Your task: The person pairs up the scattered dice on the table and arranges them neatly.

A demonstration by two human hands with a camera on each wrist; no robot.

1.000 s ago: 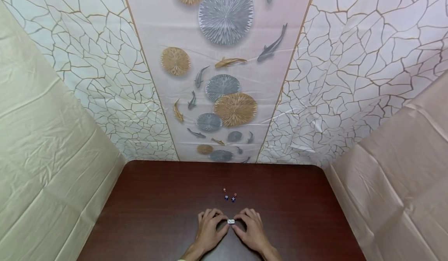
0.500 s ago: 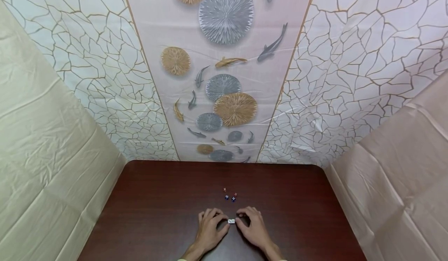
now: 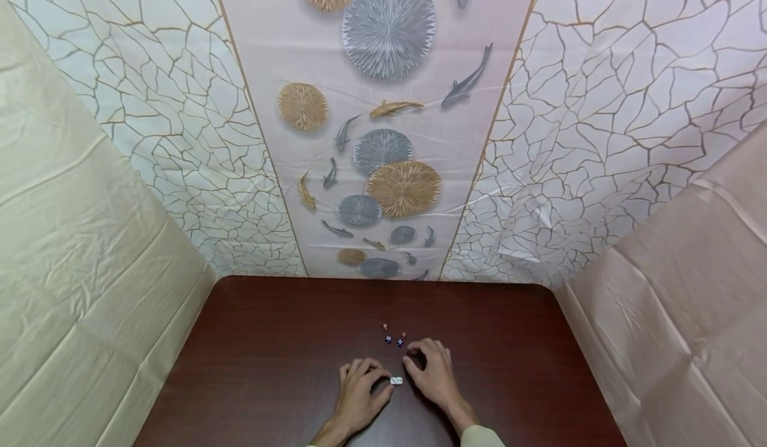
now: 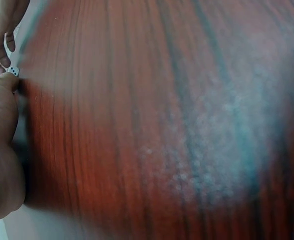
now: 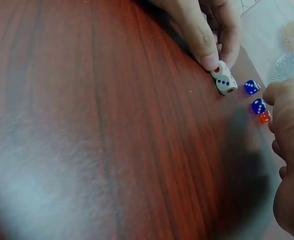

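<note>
Two white dice (image 3: 396, 380) sit side by side on the table, their pips showing in the right wrist view. My left hand (image 3: 358, 390) pinches the left white die (image 5: 219, 69) between thumb and fingers. The other white die (image 5: 226, 84) touches it and is free of any hand. My right hand (image 3: 435, 377) hovers right of and beyond the white dice, thumb and forefinger curved apart with nothing seen between them. Just past its fingertips lie a blue die (image 3: 399, 342) and a red die (image 3: 404, 334). Another blue die (image 3: 388, 340) and red die (image 3: 385, 326) lie to their left.
The dark red wooden table (image 3: 269, 340) has rounded far corners. A patterned cloth (image 3: 389, 234) with fish and round motifs hangs behind it. Beige cloth walls (image 3: 108, 287) close in both sides.
My right hand has let go of the right white die and moved forward toward the blue and red dice. The left hand has stayed at the white dice.
</note>
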